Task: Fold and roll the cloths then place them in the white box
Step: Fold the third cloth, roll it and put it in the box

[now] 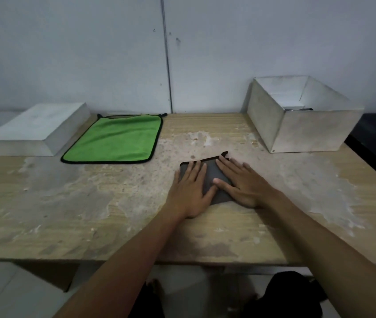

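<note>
Both hands, left hand point(190, 189) and right hand point(242, 182), are pressing flat, fingers straight, on folded dark grey cloth point(214, 180) | lying left-front of open white box point(306, 129) on worn wooden desk point(90, 203) | rolling pending; flat green microfibre cloth point(115, 138), far left of box, is waiting untouched.

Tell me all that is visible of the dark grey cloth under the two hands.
The dark grey cloth looks like soft fabric with a darker stitched edge. It lies flat, apparently folded, on the worn wooden table, right of centre. The left hand and right hand press on it with straight fingers, covering much of it. A small tab sticks out at its far right corner.
</note>
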